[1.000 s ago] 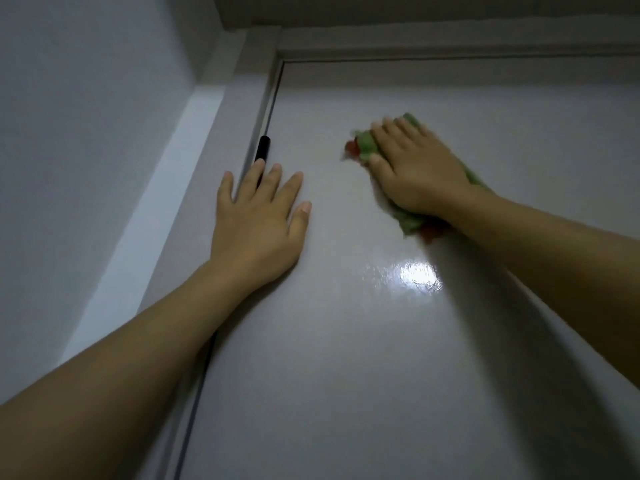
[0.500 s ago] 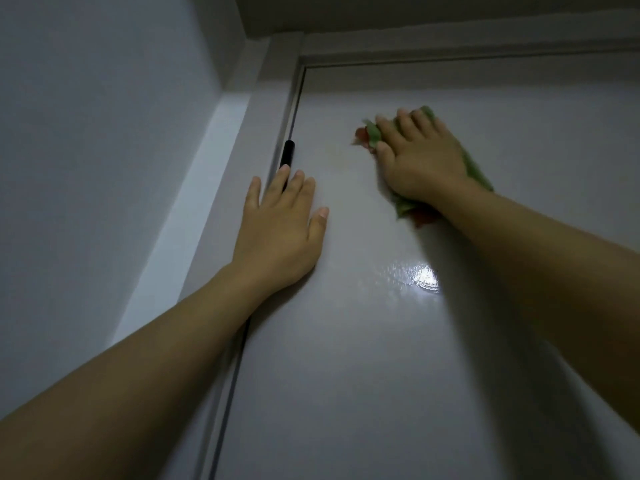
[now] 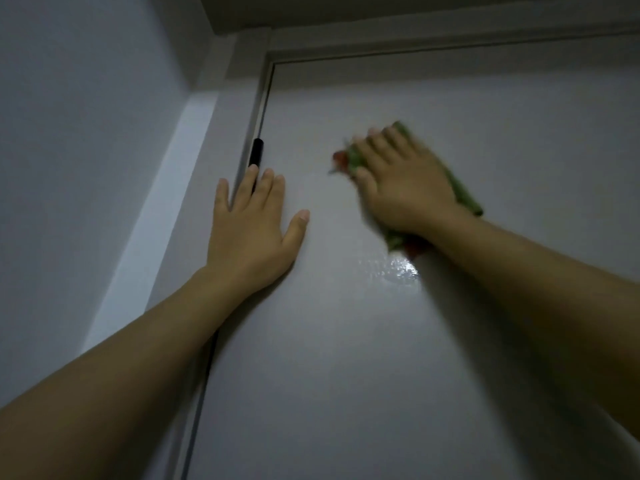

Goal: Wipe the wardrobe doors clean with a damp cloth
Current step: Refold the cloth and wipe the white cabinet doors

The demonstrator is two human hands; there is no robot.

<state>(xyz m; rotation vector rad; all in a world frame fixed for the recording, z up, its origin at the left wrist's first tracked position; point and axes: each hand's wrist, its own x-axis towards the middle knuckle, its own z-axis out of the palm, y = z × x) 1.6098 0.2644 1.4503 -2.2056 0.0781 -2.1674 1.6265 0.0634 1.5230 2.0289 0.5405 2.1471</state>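
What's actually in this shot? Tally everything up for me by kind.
Hands: 2, the left hand and the right hand
Green cloth: 1
White wardrobe door: 1
Black hinge: 1
Total: 5

1. Left hand: flat on the wardrobe door, at its left edge.
2. Hinge: just above the left hand's fingertips.
3. Right hand: on the cloth, right of the left hand.
4. Wall: left of the door.
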